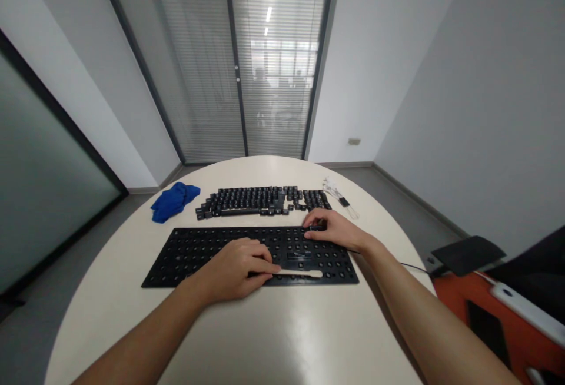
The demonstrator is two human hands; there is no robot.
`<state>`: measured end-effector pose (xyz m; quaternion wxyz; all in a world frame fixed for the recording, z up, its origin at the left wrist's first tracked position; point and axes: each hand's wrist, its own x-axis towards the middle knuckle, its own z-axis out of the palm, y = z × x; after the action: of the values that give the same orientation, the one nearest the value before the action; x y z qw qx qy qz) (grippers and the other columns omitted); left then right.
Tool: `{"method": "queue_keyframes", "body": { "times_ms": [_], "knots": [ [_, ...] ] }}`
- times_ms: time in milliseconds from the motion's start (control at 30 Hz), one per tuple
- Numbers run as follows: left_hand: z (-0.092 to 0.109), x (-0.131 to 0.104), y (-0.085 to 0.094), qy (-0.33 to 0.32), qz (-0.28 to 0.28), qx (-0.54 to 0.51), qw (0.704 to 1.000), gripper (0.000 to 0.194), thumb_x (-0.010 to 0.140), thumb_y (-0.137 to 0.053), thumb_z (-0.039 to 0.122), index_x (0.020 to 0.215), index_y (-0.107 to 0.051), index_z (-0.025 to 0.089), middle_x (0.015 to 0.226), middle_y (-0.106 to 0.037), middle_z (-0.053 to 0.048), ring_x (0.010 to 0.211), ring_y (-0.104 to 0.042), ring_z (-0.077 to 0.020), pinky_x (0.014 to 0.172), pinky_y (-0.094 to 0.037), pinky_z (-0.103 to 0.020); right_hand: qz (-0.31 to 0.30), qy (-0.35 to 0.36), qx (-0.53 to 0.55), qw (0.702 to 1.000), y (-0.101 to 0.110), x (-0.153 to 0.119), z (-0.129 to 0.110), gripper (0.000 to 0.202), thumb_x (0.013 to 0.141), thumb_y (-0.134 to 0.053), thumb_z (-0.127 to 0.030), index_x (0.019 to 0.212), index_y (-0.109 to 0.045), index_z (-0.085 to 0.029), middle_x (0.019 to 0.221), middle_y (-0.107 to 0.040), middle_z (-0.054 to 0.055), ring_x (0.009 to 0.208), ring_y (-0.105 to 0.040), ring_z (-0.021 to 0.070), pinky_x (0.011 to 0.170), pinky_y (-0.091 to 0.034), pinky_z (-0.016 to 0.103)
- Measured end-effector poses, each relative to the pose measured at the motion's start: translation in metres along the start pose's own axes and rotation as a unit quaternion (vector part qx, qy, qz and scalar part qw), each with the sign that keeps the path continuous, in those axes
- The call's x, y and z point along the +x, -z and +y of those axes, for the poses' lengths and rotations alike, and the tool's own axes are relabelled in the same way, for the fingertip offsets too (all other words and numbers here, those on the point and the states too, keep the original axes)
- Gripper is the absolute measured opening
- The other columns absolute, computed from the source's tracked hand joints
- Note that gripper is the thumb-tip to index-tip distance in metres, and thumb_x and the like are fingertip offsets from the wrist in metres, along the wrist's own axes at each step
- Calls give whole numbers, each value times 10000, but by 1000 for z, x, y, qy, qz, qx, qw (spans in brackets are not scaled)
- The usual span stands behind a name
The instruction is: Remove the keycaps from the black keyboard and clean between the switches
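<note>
A black keyboard base point(163, 261) with its keycaps off lies across the table in front of me. My left hand point(242, 267) rests over its lower middle, fingers curled round a slim white stick point(302, 272) with a wider flat end pointing right. At the base's upper right, my right hand point(335, 229) pinches a small black keycap point(316, 228) between thumb and forefinger; the fingers partly hide it. Behind the base, loose black keycaps point(247, 198) lie grouped in keyboard order, with gaps toward the right.
A crumpled blue cloth point(174, 201) sits at the left on the round cream table point(273, 326). White cables with a dark clip point(344, 202) lie at the back right. A thin black cable point(412, 266) runs off the right edge, near an orange surface point(459, 302) holding a white power strip point(527, 311).
</note>
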<state>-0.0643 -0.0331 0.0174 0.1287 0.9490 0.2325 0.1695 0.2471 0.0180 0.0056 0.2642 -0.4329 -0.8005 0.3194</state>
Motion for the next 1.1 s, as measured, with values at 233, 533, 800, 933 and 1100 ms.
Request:
{"method": "queue_keyframes", "body": {
  "times_ms": [233,533,800,933,1100],
  "knots": [
    [-5,-3,9,13,16,6,1000,227,869,-616,180,1014,-751,291,933,-708,6,863,-625,-162,808,-459,-309,-2,-3,0,1000,0,-1,0,276,800,-741,-435,946,-716,-202,969,-695,45,895,-617,206,830,-469,345],
    [-11,-4,13,18,5,-10,1000,265,823,-620,132,1006,-758,265,921,-717,-10,857,-631,-169,799,-478,-294,0,-8,0,1000,-1,0,0,289,790,-746,-449,947,-723,-207,957,-702,46,877,-621,211,809,-471,347],
    [-17,-7,20,36,9,-18,999,264,808,-622,131,988,-770,255,910,-727,-13,832,-647,-161,775,-497,-273,-5,-6,-1,1000,0,-1,0,258,810,-727,-428,945,-721,-209,977,-702,50,888,-622,215,825,-472,354],
    [-21,-9,20,45,9,-23,999,263,803,-632,138,988,-771,262,906,-729,-11,837,-649,-160,777,-501,-269,-6,-5,0,1000,1,-2,0,189,840,-684,-347,955,-713,-200,986,-698,54,885,-619,208,817,-471,346],
    [-23,-11,22,44,17,-25,999,262,817,-618,139,989,-771,264,897,-723,-16,828,-649,-156,773,-505,-266,-5,1,-24,1000,2,-3,0,157,820,-652,-247,961,-701,-198,949,-687,46,853,-608,200,783,-465,330]
  ]
}}
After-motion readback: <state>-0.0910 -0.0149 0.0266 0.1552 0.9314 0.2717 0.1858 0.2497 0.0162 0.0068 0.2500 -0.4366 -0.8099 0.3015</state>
